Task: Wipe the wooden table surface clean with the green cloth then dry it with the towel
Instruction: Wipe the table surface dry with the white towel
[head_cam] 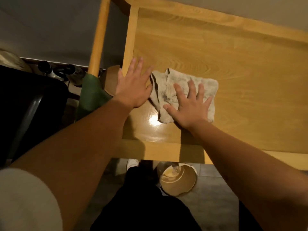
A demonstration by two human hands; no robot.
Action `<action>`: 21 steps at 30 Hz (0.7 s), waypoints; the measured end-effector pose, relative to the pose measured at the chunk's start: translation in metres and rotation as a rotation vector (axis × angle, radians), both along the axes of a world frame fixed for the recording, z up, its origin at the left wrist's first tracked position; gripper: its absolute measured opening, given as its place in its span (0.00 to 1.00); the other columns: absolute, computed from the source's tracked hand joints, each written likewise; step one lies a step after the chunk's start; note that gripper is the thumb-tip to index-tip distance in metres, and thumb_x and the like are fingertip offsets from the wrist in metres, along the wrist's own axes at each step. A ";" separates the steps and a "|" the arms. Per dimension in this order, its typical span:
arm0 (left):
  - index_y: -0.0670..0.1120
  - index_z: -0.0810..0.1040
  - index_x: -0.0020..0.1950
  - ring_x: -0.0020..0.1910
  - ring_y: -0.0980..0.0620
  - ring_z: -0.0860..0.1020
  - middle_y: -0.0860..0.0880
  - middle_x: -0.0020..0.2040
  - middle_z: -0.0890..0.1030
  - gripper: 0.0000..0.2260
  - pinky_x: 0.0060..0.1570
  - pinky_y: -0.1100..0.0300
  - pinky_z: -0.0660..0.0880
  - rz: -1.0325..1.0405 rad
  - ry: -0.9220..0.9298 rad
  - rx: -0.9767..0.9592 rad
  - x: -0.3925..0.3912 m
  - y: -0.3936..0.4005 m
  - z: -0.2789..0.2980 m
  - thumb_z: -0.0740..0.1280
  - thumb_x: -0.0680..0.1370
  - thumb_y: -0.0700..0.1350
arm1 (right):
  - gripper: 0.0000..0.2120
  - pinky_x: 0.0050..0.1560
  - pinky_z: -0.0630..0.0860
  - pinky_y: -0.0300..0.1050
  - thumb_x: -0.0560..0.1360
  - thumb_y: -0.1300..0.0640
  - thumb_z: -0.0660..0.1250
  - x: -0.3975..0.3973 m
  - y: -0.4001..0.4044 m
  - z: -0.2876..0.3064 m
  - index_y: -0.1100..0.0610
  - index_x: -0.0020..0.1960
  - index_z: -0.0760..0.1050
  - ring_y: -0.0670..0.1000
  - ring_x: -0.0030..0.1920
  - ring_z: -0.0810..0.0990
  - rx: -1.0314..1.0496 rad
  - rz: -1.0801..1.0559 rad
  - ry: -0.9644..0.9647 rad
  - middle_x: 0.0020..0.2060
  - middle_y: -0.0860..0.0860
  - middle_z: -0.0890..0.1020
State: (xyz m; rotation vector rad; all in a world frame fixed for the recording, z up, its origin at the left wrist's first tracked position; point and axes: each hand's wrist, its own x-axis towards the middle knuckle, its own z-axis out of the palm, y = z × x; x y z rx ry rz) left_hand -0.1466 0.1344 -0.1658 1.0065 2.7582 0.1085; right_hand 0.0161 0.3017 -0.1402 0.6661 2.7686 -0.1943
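Beside the light wooden table (pixel 233 67) we see a green cloth (pixel 90 95) draped over a chair, and a round bucket (pixel 178 180) on the floor. Our flat right hand (pixel 191 105) presses the crumpled beige towel (pixel 168 84), which lies lengthwise left to right near the table's front-left corner. Our left hand (pixel 133 87) rests spread on the wood, touching the towel's left end.

The right hand (pixel 190 105) covers the middle of the towel (pixel 208 85), hiding the cloth beneath its palm. The surface (pixel 233 72) runs out of frame at 3 o'clock. At 9 o'clock, the green cloth (pixel 90 95) is partly hidden behind the left forearm, and dark objects there are too dim to identify.
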 end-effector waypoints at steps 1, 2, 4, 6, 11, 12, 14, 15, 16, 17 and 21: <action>0.58 0.47 0.82 0.83 0.43 0.46 0.46 0.85 0.47 0.31 0.72 0.29 0.57 -0.001 -0.012 -0.012 0.000 0.000 0.001 0.45 0.79 0.63 | 0.42 0.68 0.42 0.78 0.68 0.18 0.40 0.016 -0.008 0.001 0.35 0.78 0.43 0.63 0.79 0.39 0.002 0.001 0.001 0.81 0.52 0.46; 0.58 0.46 0.82 0.83 0.43 0.45 0.47 0.85 0.46 0.31 0.72 0.29 0.56 -0.003 -0.030 -0.025 -0.001 0.000 0.003 0.45 0.79 0.63 | 0.43 0.68 0.42 0.79 0.68 0.17 0.40 0.031 -0.017 0.001 0.35 0.78 0.43 0.63 0.79 0.38 0.002 0.004 -0.002 0.81 0.52 0.46; 0.59 0.45 0.82 0.83 0.43 0.43 0.47 0.85 0.43 0.30 0.72 0.29 0.54 -0.001 -0.076 -0.051 -0.001 0.002 0.007 0.46 0.81 0.64 | 0.45 0.68 0.41 0.78 0.67 0.16 0.41 0.060 -0.032 0.002 0.35 0.78 0.42 0.63 0.78 0.37 -0.002 0.012 -0.008 0.81 0.53 0.45; 0.59 0.43 0.82 0.83 0.44 0.39 0.48 0.84 0.40 0.30 0.73 0.28 0.50 0.008 -0.128 -0.088 -0.002 0.004 0.012 0.47 0.82 0.64 | 0.46 0.68 0.40 0.78 0.65 0.15 0.42 0.085 -0.041 0.002 0.34 0.78 0.40 0.63 0.78 0.35 0.001 0.034 -0.025 0.81 0.53 0.43; 0.61 0.37 0.81 0.81 0.43 0.31 0.49 0.82 0.31 0.29 0.72 0.26 0.38 0.125 -0.311 -0.219 0.001 0.019 0.034 0.48 0.85 0.61 | 0.48 0.67 0.38 0.78 0.63 0.14 0.41 0.104 -0.041 0.001 0.34 0.77 0.36 0.63 0.78 0.33 -0.022 0.079 -0.048 0.81 0.52 0.41; 0.60 0.37 0.82 0.80 0.42 0.31 0.48 0.82 0.30 0.30 0.73 0.26 0.37 0.168 -0.334 -0.246 0.006 0.026 0.040 0.50 0.85 0.60 | 0.48 0.67 0.37 0.78 0.63 0.14 0.41 0.104 -0.041 0.002 0.34 0.77 0.36 0.64 0.78 0.33 -0.030 0.079 -0.051 0.81 0.52 0.41; 0.58 0.39 0.82 0.80 0.40 0.31 0.46 0.82 0.31 0.32 0.73 0.28 0.37 0.180 -0.328 -0.266 0.024 0.043 0.050 0.53 0.84 0.61 | 0.48 0.67 0.37 0.78 0.63 0.14 0.41 0.107 -0.041 0.003 0.34 0.77 0.36 0.63 0.77 0.32 -0.044 0.069 -0.051 0.81 0.51 0.41; 0.57 0.40 0.83 0.80 0.40 0.31 0.45 0.82 0.32 0.33 0.73 0.29 0.38 0.139 -0.322 -0.255 0.036 0.051 0.052 0.53 0.83 0.63 | 0.48 0.67 0.37 0.78 0.63 0.15 0.41 0.111 -0.040 0.002 0.34 0.77 0.36 0.63 0.77 0.32 -0.052 0.065 -0.047 0.81 0.51 0.41; 0.57 0.41 0.83 0.80 0.40 0.31 0.45 0.82 0.32 0.33 0.73 0.29 0.38 0.081 -0.330 -0.237 0.049 0.060 0.054 0.53 0.83 0.64 | 0.47 0.67 0.37 0.78 0.63 0.15 0.41 0.116 -0.037 0.002 0.34 0.77 0.36 0.63 0.77 0.32 -0.059 0.060 -0.043 0.81 0.50 0.41; 0.58 0.41 0.83 0.80 0.40 0.32 0.44 0.82 0.32 0.33 0.74 0.30 0.39 0.026 -0.344 -0.220 0.062 0.069 0.054 0.53 0.83 0.65 | 0.47 0.67 0.36 0.78 0.64 0.15 0.41 0.124 -0.031 0.003 0.34 0.77 0.36 0.62 0.77 0.31 -0.064 0.054 -0.045 0.81 0.50 0.41; 0.59 0.44 0.83 0.82 0.40 0.35 0.44 0.83 0.35 0.32 0.75 0.30 0.42 -0.016 -0.387 -0.159 0.092 0.104 0.046 0.53 0.83 0.65 | 0.46 0.67 0.36 0.77 0.64 0.15 0.41 0.164 0.010 0.004 0.32 0.77 0.37 0.61 0.77 0.30 -0.054 0.002 -0.060 0.81 0.49 0.41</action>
